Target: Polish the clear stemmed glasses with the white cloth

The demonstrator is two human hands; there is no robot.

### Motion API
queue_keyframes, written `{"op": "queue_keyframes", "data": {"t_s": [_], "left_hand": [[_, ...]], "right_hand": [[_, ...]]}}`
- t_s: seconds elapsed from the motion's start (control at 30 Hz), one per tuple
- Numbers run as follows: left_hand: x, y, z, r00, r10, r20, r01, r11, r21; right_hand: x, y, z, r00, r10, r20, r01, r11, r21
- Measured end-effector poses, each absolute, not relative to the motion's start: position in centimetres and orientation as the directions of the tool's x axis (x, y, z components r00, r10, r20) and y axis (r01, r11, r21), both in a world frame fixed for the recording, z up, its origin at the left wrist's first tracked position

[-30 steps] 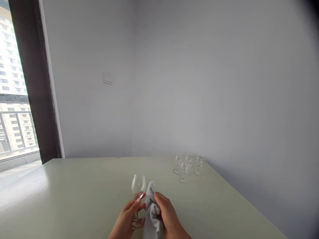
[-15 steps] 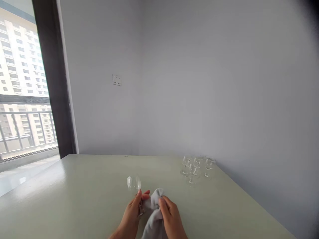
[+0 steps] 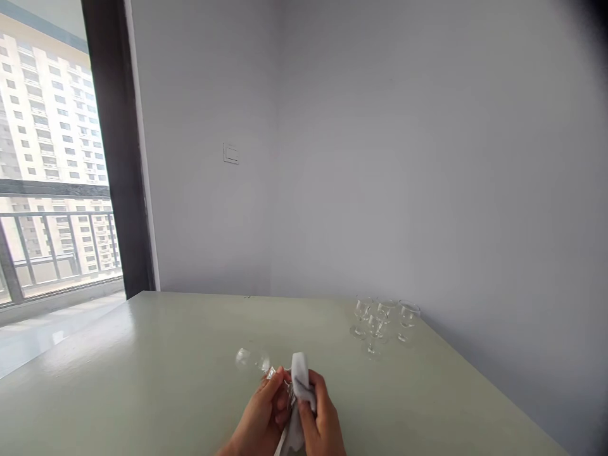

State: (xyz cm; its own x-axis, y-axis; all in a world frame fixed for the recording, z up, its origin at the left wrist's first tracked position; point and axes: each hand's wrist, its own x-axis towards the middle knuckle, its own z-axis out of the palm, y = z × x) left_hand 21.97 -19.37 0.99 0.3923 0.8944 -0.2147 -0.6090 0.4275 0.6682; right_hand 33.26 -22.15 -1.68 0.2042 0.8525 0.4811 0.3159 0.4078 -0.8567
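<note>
My left hand (image 3: 266, 407) has its fingers closed round the stem of a clear wine glass (image 3: 264, 363). The glass tilts, with its bowl pointing up and to the left and its foot near the cloth. In my right hand (image 3: 323, 411) is a light grey cloth (image 3: 301, 380), bunched between thumb and fingers. The cloth is pressed against the foot end of the glass, between my two hands. Fingers and cloth hide most of the foot.
Several clear stemmed glasses (image 3: 373, 326) stand upright in a group at the table's far right. The pale green table (image 3: 190, 354) meets a grey wall (image 3: 342, 158). To the left is a window (image 3: 52, 158) with a railing outside.
The glass has tilted further to the left, its bowl lower. The cloth has moved from beside the glass onto its foot end, and my hands are closer together. The view has shifted slightly left.
</note>
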Motion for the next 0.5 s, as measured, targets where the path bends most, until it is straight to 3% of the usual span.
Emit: {"op": "queue_keyframes", "data": {"t_s": [0.07,0.13,0.23,0.3,0.37,0.43,0.5], "left_hand": [[22.1,-19.5,1.3,0.381,0.903,-0.199,-0.614,0.408,0.676],[22.3,-19.4,1.4,0.354,0.922,-0.157,-0.593,0.351,0.725],[22.3,-18.8,1.0,0.274,0.954,-0.120,-0.444,0.236,0.864],[21.6,-18.0,0.7,0.164,0.984,-0.069,-0.231,0.107,0.967],[20.3,-17.0,0.5,0.061,0.993,0.096,0.050,-0.099,0.994],[18.9,-16.0,0.3,0.051,0.939,0.340,0.330,-0.337,0.882],[17.9,-15.3,-0.3,0.123,0.842,0.525,0.514,-0.506,0.692]], "right_hand": [[33.4,-21.9,-1.5,0.273,0.931,0.243,0.068,0.233,-0.970],[33.2,-21.6,-1.6,0.226,0.971,0.082,-0.082,0.102,-0.991],[32.7,-21.7,-1.8,0.104,0.994,0.026,-0.137,0.040,-0.990],[32.7,-22.1,-1.5,-0.072,0.997,-0.011,-0.055,-0.015,-0.998],[33.0,-22.6,-0.7,-0.176,0.981,-0.078,0.154,-0.051,-0.987],[33.5,-22.8,0.4,-0.075,0.995,-0.059,0.426,-0.021,-0.904],[34.1,-22.7,1.2,0.091,0.987,0.136,0.611,0.052,-0.790]]}}
